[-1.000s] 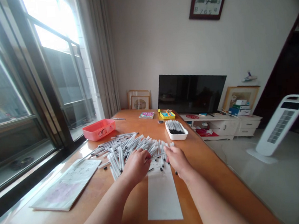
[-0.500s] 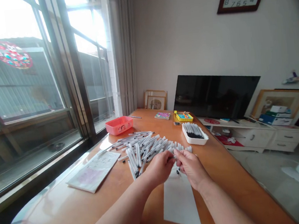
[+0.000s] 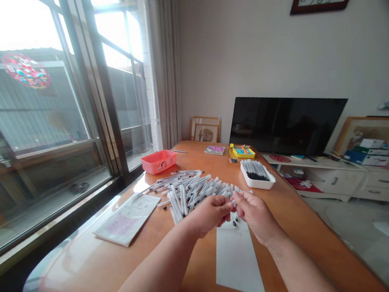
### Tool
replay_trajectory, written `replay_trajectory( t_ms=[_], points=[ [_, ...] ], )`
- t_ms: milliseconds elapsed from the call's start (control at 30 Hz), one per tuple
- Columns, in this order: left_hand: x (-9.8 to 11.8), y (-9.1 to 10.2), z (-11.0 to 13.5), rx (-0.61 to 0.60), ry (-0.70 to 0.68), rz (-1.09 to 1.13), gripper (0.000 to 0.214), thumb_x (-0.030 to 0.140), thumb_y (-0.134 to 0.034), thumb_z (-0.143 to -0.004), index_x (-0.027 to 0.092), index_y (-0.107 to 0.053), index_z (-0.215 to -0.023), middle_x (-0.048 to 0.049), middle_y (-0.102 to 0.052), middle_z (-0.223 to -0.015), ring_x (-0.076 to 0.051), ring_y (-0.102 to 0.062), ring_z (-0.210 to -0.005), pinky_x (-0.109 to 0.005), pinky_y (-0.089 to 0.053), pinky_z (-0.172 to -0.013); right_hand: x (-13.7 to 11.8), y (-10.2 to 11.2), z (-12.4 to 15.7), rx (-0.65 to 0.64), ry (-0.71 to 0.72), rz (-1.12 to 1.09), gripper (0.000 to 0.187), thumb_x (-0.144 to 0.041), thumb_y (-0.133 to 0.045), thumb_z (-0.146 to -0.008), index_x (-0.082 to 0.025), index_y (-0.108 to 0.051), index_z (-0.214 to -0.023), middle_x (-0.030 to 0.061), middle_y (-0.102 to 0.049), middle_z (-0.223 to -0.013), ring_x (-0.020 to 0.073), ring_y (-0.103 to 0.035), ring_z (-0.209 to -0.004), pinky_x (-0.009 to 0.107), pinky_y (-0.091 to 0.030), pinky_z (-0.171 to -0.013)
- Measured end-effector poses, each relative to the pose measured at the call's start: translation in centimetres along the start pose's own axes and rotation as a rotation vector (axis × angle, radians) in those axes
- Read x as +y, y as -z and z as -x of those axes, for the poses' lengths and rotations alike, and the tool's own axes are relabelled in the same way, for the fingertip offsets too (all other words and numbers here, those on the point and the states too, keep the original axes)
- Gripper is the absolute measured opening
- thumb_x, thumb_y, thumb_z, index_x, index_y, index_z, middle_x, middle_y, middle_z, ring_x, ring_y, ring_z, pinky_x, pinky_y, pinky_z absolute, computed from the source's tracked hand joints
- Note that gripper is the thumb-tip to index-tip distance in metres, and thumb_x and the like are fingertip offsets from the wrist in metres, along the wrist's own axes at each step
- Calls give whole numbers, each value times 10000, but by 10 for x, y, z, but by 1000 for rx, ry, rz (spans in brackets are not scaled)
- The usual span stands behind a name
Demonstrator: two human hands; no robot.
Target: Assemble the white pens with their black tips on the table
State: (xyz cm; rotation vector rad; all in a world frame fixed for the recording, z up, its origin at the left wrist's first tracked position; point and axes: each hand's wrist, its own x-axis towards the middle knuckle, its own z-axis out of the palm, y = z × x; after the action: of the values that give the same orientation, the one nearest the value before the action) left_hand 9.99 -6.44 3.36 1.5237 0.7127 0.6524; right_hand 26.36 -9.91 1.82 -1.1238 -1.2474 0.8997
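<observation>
Fingertips meet over the table, where my left hand [image 3: 214,214] and my right hand [image 3: 256,216] pinch a pen between them. Fingers cover most of that pen, so its details do not show. Just beyond the hands spreads a loose pile of clear-barrelled pens [image 3: 193,189], many with black ends. Under the hands lies a long white sheet of paper [image 3: 238,261]. Several small black pieces, which look like pen caps [image 3: 234,223], rest near its far end. To the right of the pile, a white tray [image 3: 265,185] holds a row of pens with black ends toward me.
A red plastic box [image 3: 158,163] stands at the table's far left, near the window. In front of it lies a paper booklet [image 3: 128,220]. Toward the back are a colourful booklet [image 3: 214,150] and a yellow box [image 3: 243,151]. Beyond the table stands a television [image 3: 288,123].
The view has shifted slightly, moving the scene a little rightward. Both hands stay together at the pinch, the left fingers turned slightly. More black pieces show on the paper beneath them.
</observation>
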Motion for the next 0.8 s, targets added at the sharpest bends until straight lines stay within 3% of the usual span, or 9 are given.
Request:
replay_trajectory(
  t_ms=[200,533,700,800],
  points=[
    [7,5,4,-81,75,142,498,615,-704,-758,135,-630,-869,28,-511,-621,-61,-357,-495,-218,-243,-468,-4,1,1,-96,-41,-100,418,-585,-589,-907,-186,-597,-782,-46,-423,-543,112,-379,-550,244,-288,-528],
    [9,8,4,-185,137,275,428,555,-713,-765,160,-605,-890,51,-471,-632,-49,-272,-462,-213,-151,-436,-5,0,1,-89,-60,-167,380,-559,-608,-903,-191,-605,-811,-46,-404,-544,120,-403,-561,243,-257,-501],
    [2,0,0,41,30,-121,343,509,-576,-869,168,-600,-843,34,-511,-623,-75,-345,-492,-224,-254,-463,1,-3,-1,2,-7,-54,417,-545,-616,-902,-191,-541,-694,-36,-444,-570,105,-393,-559,242,-310,-529],
    [-4,-4,-2,152,-70,-333,291,437,-517,-902,177,-575,-783,14,-573,-642,-95,-419,-537,-232,-315,-509,4,-5,-2,10,-98,-152,379,-553,-636,-882,-185,-598,-798,-45,-439,-578,86,-361,-524,226,-272,-493]
  ],
)
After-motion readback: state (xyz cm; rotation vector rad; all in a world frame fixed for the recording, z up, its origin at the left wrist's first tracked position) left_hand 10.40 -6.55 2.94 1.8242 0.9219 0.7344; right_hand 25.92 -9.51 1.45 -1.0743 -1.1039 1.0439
